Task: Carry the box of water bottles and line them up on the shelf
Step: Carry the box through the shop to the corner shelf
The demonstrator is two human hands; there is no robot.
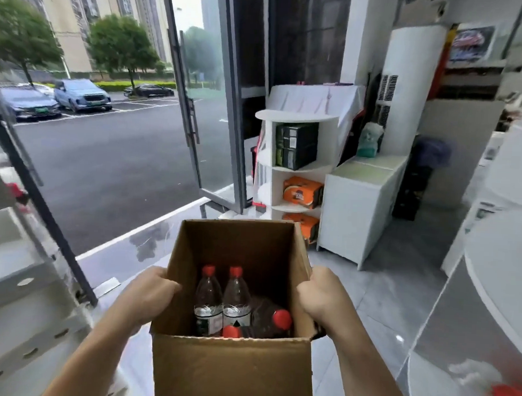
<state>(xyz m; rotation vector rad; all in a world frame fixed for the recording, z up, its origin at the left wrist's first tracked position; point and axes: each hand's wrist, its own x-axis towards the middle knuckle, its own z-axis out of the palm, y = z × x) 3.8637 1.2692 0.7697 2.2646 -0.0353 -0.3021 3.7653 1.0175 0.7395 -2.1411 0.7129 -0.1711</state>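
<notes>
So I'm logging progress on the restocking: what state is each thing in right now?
Cardboard box: open at the top, held up off the floor.
Left hand: closed on the box's left wall.
Right hand: closed on the box's right wall.
Water bottles: in the box, red caps on; two upright, others lying down.
Glass door: open to the street.
White shelf: partly stocked with dark and orange packs.

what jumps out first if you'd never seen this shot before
The open cardboard box at bottom centre, gripped on its side walls by the left hand and the right hand, with red-capped water bottles inside. Next, the open glass door at upper left, giving onto a street with parked cars. Ahead on the right, a white corner shelf holding dark and orange packs.
</notes>
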